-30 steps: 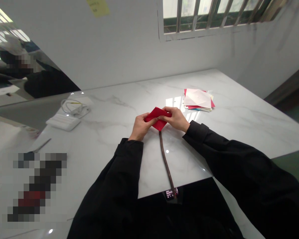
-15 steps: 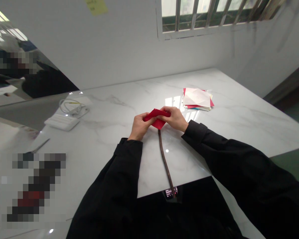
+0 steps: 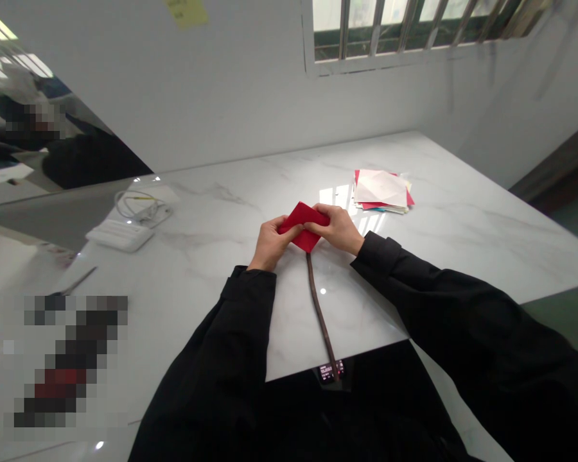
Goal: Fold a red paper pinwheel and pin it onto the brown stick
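A square of red paper (image 3: 307, 240) is held just above the marble-patterned table, one corner pointing away from me and one toward me. My left hand (image 3: 270, 242) pinches its left side, thumb on top and fingers behind. On the right side my right hand (image 3: 340, 229) grips it the same way, and the two thumbs nearly meet at the middle. The fingers behind the paper are hidden. A thin brown cable or strap (image 3: 318, 308) runs from below the paper's near corner down to a small device with a lit screen (image 3: 330, 372).
A stack of paper sheets (image 3: 383, 190), white and red on top, lies beyond my right hand. At the left are a white box-like device (image 3: 120, 235) and a coiled white cable (image 3: 144, 208). A person (image 3: 24, 109) is in the far left background. A barred window (image 3: 404, 29) is above.
The red paper's far corner has risen and flattened out, so more of its face shows as a diamond. Both hands have stayed nearly in place.
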The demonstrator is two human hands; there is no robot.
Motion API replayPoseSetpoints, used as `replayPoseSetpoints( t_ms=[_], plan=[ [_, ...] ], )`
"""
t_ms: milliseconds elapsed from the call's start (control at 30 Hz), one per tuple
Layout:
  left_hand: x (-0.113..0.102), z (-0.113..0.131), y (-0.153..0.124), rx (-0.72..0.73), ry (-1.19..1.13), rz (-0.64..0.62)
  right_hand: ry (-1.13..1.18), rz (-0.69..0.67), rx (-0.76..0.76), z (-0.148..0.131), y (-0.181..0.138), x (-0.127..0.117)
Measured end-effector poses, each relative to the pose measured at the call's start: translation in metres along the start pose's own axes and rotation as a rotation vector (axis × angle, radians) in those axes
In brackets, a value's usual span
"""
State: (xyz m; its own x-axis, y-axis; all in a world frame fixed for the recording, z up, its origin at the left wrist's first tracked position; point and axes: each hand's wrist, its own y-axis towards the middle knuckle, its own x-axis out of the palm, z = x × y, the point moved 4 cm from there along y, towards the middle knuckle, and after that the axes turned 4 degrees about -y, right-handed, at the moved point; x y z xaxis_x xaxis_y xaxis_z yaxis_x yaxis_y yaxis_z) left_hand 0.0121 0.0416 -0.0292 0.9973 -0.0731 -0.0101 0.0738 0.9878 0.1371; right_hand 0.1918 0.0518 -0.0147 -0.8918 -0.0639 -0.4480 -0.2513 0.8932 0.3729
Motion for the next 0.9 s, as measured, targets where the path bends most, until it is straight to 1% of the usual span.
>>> replayPoseSetpoints(
  t_ms=[167, 333, 467, 567, 633, 733, 833, 900],
  plan=[
    [0.000, 0.000, 0.000, -0.021, -0.063, -0.005, 0.064, -0.027, 0.029, 0.007, 0.003, 0.001],
    [0.000, -0.001, 0.000, -0.032, -0.111, -0.003, 0.206, -0.078, 0.089, 0.010, 0.004, 0.004],
    [0.002, 0.001, -0.001, -0.073, -0.183, 0.000, 0.442, -0.116, 0.215, 0.007, 0.003, 0.004],
    [-0.003, 0.004, 0.000, -0.078, -0.151, 0.044, 0.652, -0.095, 0.328, 0.010, 0.005, -0.001],
    [-0.006, 0.004, 0.001, -0.070, -0.055, 0.075, 0.748, -0.033, 0.382, 0.018, 0.009, -0.009],
    [-0.008, 0.005, 0.000, -0.007, 0.240, 0.105, 0.851, 0.051, 0.443, 0.033, 0.016, -0.022],
    [0.000, 0.008, -0.004, 0.107, 0.547, 0.098, 0.935, 0.064, 0.516, 0.045, 0.021, -0.029],
    [0.008, 0.008, -0.008, 0.158, 0.665, 0.064, 0.963, 0.049, 0.558, 0.049, 0.021, -0.029]
  ],
)
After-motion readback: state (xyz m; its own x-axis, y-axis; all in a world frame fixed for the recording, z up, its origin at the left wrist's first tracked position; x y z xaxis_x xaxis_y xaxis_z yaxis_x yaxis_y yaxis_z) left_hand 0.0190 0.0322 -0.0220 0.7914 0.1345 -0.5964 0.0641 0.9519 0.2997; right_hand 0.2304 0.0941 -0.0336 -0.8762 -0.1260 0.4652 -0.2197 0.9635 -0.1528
